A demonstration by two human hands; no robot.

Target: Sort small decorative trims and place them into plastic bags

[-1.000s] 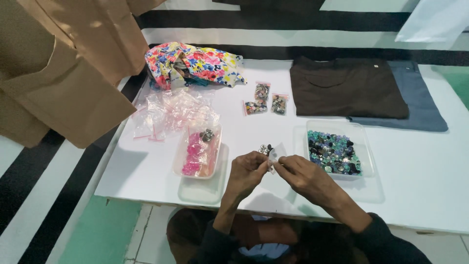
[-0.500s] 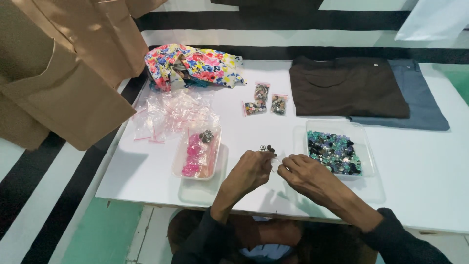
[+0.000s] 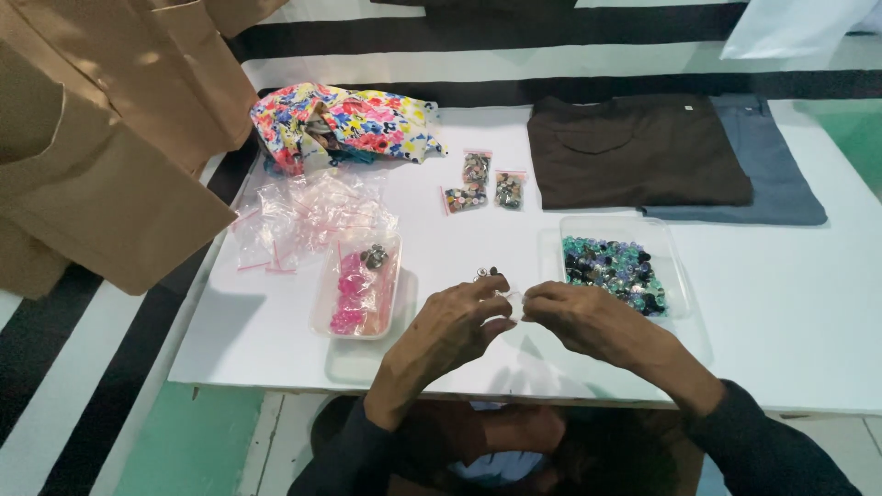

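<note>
A small clear bag [image 3: 514, 298] is pinched between the two hands over the front of the white bench [image 3: 790, 321]. The left hand [image 3: 455, 331] is curled, with a few dark beads [image 3: 487, 273] seen at its fingertips; the right hand [image 3: 588, 321] is closed on the bag's other edge. Just right, a clear tray [image 3: 675, 266] of blue-green beads is seen. Left, a tray [image 3: 322, 317] of pink beads is set, with empty bags [image 3: 308, 216] behind.
</note>
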